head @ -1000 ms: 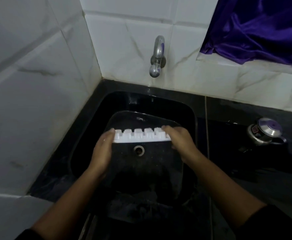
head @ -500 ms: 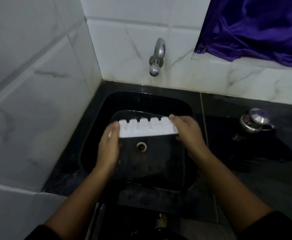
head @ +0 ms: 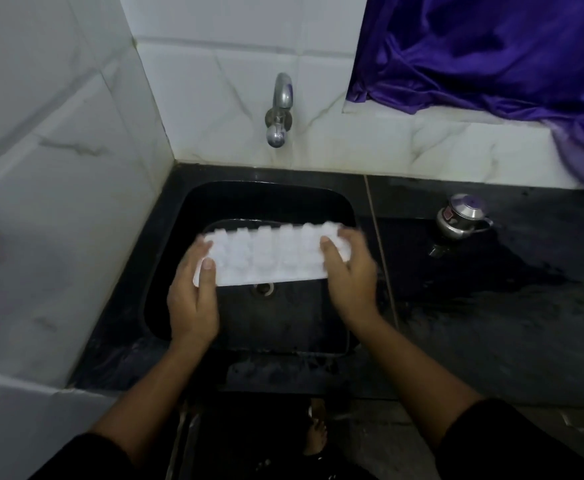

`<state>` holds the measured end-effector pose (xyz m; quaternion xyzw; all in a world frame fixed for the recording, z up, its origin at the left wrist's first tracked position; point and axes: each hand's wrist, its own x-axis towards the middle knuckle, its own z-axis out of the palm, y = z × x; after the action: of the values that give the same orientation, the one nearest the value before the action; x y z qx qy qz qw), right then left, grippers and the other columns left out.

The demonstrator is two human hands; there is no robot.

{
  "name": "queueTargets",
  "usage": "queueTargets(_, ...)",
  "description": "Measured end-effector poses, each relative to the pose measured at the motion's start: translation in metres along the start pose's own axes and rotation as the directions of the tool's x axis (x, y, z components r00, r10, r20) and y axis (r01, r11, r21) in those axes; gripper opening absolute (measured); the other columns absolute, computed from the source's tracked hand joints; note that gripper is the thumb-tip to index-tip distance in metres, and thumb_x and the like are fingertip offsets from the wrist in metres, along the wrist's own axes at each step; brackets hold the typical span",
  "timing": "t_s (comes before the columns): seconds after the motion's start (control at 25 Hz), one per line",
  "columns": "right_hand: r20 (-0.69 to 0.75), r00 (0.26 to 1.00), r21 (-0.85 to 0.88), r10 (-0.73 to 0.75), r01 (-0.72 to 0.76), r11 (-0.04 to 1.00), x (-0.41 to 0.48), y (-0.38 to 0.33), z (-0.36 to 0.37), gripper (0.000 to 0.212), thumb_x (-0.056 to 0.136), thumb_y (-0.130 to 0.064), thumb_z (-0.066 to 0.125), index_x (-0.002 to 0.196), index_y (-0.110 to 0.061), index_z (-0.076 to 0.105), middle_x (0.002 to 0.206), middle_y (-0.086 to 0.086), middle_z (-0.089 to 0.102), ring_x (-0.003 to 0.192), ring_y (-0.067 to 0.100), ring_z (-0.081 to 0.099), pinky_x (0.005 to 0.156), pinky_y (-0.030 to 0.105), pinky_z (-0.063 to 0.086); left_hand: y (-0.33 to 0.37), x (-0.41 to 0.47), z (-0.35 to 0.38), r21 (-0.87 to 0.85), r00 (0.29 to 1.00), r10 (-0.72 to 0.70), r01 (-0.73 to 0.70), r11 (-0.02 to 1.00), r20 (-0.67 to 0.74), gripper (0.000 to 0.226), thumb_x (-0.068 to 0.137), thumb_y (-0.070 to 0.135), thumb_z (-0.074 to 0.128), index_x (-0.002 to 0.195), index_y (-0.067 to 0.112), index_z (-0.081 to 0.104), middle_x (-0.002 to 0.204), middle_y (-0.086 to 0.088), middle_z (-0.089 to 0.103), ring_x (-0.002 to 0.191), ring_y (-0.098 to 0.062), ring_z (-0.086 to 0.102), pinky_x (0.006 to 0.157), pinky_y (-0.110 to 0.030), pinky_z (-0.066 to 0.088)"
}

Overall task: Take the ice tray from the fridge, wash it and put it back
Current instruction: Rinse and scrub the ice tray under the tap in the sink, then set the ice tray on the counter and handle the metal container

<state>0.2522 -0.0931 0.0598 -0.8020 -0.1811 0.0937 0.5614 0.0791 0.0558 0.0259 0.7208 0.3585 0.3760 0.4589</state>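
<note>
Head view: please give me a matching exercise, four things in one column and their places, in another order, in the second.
1. ice tray
2. tap
3. purple cloth
4. steel pot

A. on the tiled wall, above the sink
B. on the dark counter, right of the sink
C. held by the left hand and the right hand over the sink
D. draped on the ledge, upper right

Pairs: 1-C, 2-A, 3-D, 4-B.

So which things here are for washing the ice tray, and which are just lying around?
For the job:
ice tray, held by the left hand and right hand
sink, under the tray
tap, on the wall above the sink

Just lying about:
steel pot, on the counter
purple cloth, top right
</note>
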Motion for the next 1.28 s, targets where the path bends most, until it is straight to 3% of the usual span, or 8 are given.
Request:
queueTargets(0.12, 0.315, 0.879, -0.176, 0.358, -0.317, 0.932, -0.002, 0.006, -0.010, 0.068, 0.078, -0.084, 0.060, 0.105, -0.022, 0.070, 0.103, 0.000, 0.076, 0.087, 0.019, 0.076, 0.081, 0.044, 0.064, -0.005, 0.014, -0.002, 0.247, 0.879, -0.470, 0.439, 0.864, 0.083, 0.075, 0.103, 0.071, 0.032, 0.118, 0.012, 0.075, 0.123, -0.020, 0.071, 0.123, -0.040, 0.064, 0.102, -0.041, 0.047)
queueTargets(0.24, 0.461, 0.871, -0.205, 0.173, -0.085, 0.975, 0.006, 0.001, -0.046, 0.062, 0.073, -0.081, 0.066, 0.111, -0.032, 0.067, 0.100, -0.005, 0.075, 0.085, 0.012, 0.075, 0.081, 0.040, 0.063, 0.008, 0.041, -0.014, 0.260, 0.805, -0.585, 0.547, 0.796, 0.095, 0.117, 0.074, 0.105, 0.014, 0.113, 0.015, 0.077, 0.118, -0.020, 0.074, 0.110, -0.040, 0.069, 0.105, -0.055, 0.052)
queueTargets(0.32, 0.424, 0.904, -0.250, 0.055, 0.058, 0.967, 0.017, 0.009, -0.065, 0.039, 0.085, -0.062, 0.069, 0.104, -0.028, 0.067, 0.088, 0.002, 0.075, 0.080, 0.016, 0.074, 0.079, 0.046, 0.062, 0.030, 0.045, -0.010, 0.195, 0.755, -0.625, 0.594, 0.780, 0.200, 0.104, 0.077, 0.103, 0.015, 0.103, 0.021, 0.073, 0.102, -0.017, 0.076, 0.097, -0.037, 0.072, 0.094, -0.056, 0.057)
queueTargets(0.56, 0.157, 0.988, -0.365, 0.000, 0.058, 0.929, 0.063, 0.050, -0.128, 0.043, 0.102, -0.036, 0.062, 0.067, -0.013, 0.050, 0.062, 0.000, 0.048, 0.060, 0.016, 0.047, 0.063, 0.038, 0.039, 0.063, 0.018, 0.051, 0.239, 0.775, -0.494, 0.433, 0.869, 0.393, 0.078, 0.094, 0.085, 0.038, 0.096, 0.018, 0.078, 0.087, -0.011, 0.079, 0.086, -0.031, 0.075, 0.074, -0.043, 0.060)
queueTargets(0.76, 0.138, 0.986, -0.379, 0.097, -0.038, 0.925, 0.101, 0.102, -0.210, 0.022, 0.099, -0.033, 0.068, 0.082, -0.019, 0.066, 0.069, -0.003, 0.060, 0.067, 0.020, 0.064, 0.071, 0.046, 0.060, 0.054, -0.025, 0.146, 0.160, 0.880, -0.297, 0.255, 0.954, 0.371, 0.015, 0.102, 0.036, 0.066, 0.115, 0.034, 0.072, 0.095, 0.000, 0.078, 0.085, -0.024, 0.074, 0.077, -0.042, 0.056)
queueTargets(0.92, 0.127, 0.984, -0.370, 0.129, -0.074, 0.926, 0.133, 0.149, -0.284, 0.025, 0.096, -0.029, 0.073, 0.118, -0.017, 0.071, 0.075, -0.004, 0.061, 0.078, 0.022, 0.069, 0.078, 0.042, 0.060, 0.072, -0.065, 0.235, 0.202, 0.902, -0.287, 0.230, 0.952, 0.322, 0.029, 0.103, 0.023, 0.066, 0.132, 0.023, 0.065, 0.096, 0.002, 0.073, 0.093, -0.019, 0.070, 0.074, -0.027, 0.047)
queueTargets(1.12, 0.178, 0.972, -0.470, 0.150, -0.050, 0.881, 0.162, 0.201, -0.350, 0.010, 0.098, -0.025, 0.070, 0.102, -0.017, 0.074, 0.060, -0.008, 0.058, 0.060, 0.007, 0.059, 0.060, 0.027, 0.045, 0.085, -0.099, 0.321, 0.324, 0.940, -0.182, 0.083, 0.942, 0.289, 0.046, 0.105, 0.022, 0.061, 0.150, 0.027, 0.054, 0.120, 0.006, 0.073, 0.113, -0.016, 0.065, 0.090, -0.032, 0.049)
queueTargets(1.28, 0.225, 0.959, -0.496, 0.171, -0.039, 0.868, 0.170, 0.230, -0.373, 0.012, 0.099, -0.029, 0.068, 0.106, -0.021, 0.072, 0.074, -0.005, 0.067, 0.069, 0.011, 0.065, 0.059, 0.027, 0.043, 0.082, -0.125, 0.354, 0.429, 0.953, -0.167, 0.044, 0.902, 0.252, 0.046, 0.106, 0.024, 0.057, 0.152, 0.029, 0.053, 0.123, 0.002, 0.070, 0.123, -0.020, 0.055, 0.090, -0.037, 0.047)
